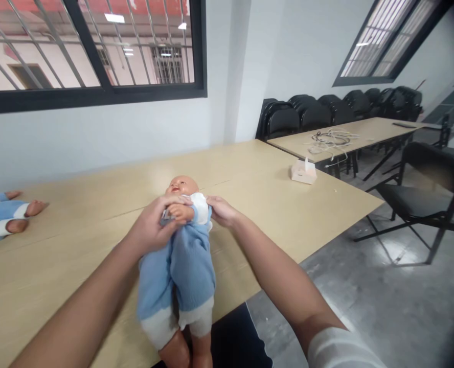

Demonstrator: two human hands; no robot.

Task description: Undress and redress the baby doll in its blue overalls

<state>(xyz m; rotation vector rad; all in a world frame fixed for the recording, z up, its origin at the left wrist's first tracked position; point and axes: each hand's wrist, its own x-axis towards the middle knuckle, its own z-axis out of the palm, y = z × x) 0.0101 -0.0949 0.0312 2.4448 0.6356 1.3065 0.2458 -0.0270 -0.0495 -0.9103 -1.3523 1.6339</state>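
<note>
A baby doll (pixel 192 263) in blue knitted clothes with white cuffs lies on its back on the table, its head away from me and its feet toward me. My left hand (pixel 154 225) is closed around the doll's upper body, near the doll's hand (pixel 180 212). At the doll's other side, by the shoulder, the fingers of my right hand (pixel 221 210) pinch the edge of the blue and white clothing (pixel 203 208). What lies under my left palm is hidden.
A second doll's legs (pixel 10 217) show at the left edge of the wooden table (pixel 257 204). A tissue box (pixel 303 171) stands to the right. Tangled cables (pixel 332 139) lie on another table, with folded black chairs (pixel 283 120) behind. A black chair (pixel 428 189) stands at right.
</note>
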